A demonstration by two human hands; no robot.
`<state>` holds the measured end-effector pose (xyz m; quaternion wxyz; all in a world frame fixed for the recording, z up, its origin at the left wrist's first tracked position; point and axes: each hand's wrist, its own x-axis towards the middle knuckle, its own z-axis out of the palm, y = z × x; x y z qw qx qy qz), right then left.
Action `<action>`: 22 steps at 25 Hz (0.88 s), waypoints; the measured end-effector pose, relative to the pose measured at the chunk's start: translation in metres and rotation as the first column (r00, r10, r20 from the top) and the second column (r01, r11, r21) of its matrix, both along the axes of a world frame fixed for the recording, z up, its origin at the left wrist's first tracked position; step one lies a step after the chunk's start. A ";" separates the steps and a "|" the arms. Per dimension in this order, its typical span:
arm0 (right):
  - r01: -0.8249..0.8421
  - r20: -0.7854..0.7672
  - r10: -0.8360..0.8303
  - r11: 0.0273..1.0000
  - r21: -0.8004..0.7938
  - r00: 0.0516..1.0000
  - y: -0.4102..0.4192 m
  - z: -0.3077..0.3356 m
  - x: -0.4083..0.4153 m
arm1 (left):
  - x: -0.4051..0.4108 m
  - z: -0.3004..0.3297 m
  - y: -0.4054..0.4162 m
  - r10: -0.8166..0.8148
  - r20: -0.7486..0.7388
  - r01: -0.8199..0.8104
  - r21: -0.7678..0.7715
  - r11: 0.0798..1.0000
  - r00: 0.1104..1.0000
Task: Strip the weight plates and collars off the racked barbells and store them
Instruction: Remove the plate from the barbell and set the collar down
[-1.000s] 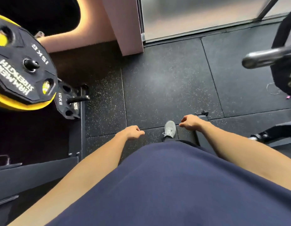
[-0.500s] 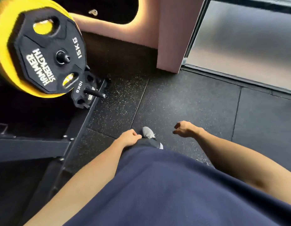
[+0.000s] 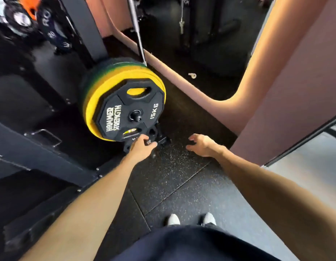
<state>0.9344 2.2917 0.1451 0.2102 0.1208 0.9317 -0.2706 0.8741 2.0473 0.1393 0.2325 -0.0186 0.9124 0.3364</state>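
Observation:
A black 15 kg plate [image 3: 129, 112] hangs on a storage peg in front of yellow and green bumper plates [image 3: 91, 102]. Below it a small black plate [image 3: 154, 131] sits on a lower peg [image 3: 164, 141] and is mostly hidden by my left hand [image 3: 141, 147]. That hand reaches to the small plate, with its fingertips on the plate's face and the thumb beside the peg; the blur hides any firmer grip. My right hand [image 3: 201, 145] hovers just right of the peg with its fingers spread, holding nothing.
A dark rack frame [image 3: 41, 157] runs along the left. A steel bar [image 3: 138, 34] leans behind the plates. More plates [image 3: 22, 17] are stored at the top left. A pink wall [image 3: 276, 100] curves on the right. My shoes [image 3: 191, 219] stand on speckled rubber floor [image 3: 172, 176].
I have turned and leaned toward the plate storage. Both arms came up from my sides and stretched forward; my left hand reached the small plate and my right hand opened.

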 end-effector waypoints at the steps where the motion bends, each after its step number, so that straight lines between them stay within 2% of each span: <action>1: -0.028 -0.047 0.028 1.000 0.001 0.999 0.003 0.016 -0.023 | -0.014 0.015 0.003 0.047 -0.044 -0.046 0.024 0.999 0.998; 5: -0.166 -0.234 0.169 0.986 0.030 0.957 0.011 0.094 -0.097 | -0.053 0.097 0.018 0.222 -0.218 -0.191 0.155 0.969 0.950; 11: -0.310 -0.500 0.309 0.947 0.084 0.809 0.009 0.210 -0.166 | -0.087 0.219 0.008 0.364 -0.528 -0.299 0.208 0.931 0.768; 17: -0.413 -0.707 0.362 0.904 0.109 0.607 -0.015 0.363 -0.200 | -0.097 0.386 -0.027 0.415 -0.735 -0.347 0.257 0.902 0.536; 22: -0.436 -0.808 0.368 0.886 0.155 0.460 -0.030 0.466 -0.214 | -0.103 0.485 -0.039 0.384 -0.828 -0.359 0.242 0.902 0.408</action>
